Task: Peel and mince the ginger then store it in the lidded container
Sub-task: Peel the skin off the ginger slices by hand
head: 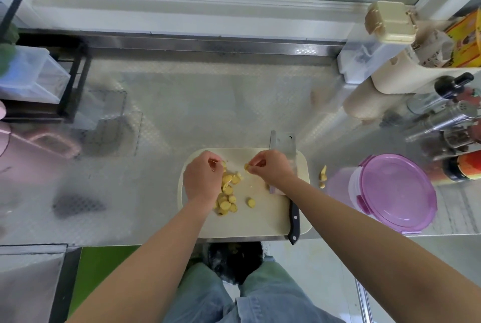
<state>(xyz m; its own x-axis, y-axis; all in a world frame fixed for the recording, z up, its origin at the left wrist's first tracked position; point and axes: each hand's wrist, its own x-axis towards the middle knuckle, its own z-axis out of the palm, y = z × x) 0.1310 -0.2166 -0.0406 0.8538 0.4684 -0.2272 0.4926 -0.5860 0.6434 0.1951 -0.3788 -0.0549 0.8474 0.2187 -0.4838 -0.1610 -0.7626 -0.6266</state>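
Yellow ginger slices (228, 194) lie in a loose pile on the left half of a white cutting board (260, 221). My left hand (203, 179) hovers over the pile's upper end, fingers pinched at a small bit. My right hand (270, 166) pinches a small ginger piece (246, 166) just above the board. A cleaver (286, 145) with a black handle (294, 221) rests along the board's right side, partly under my right wrist. A round container with a purple clip lid (395, 191) stands to the right, shut. A ginger scrap (322, 174) lies between board and container.
Bottles and shakers (447, 119) crowd the right edge of the steel counter (182, 104). A beige holder (406, 73) and lidded box stand at the back right. A black rack with a clear bin (33, 75) is at the left. The counter's front edge runs just below the board.
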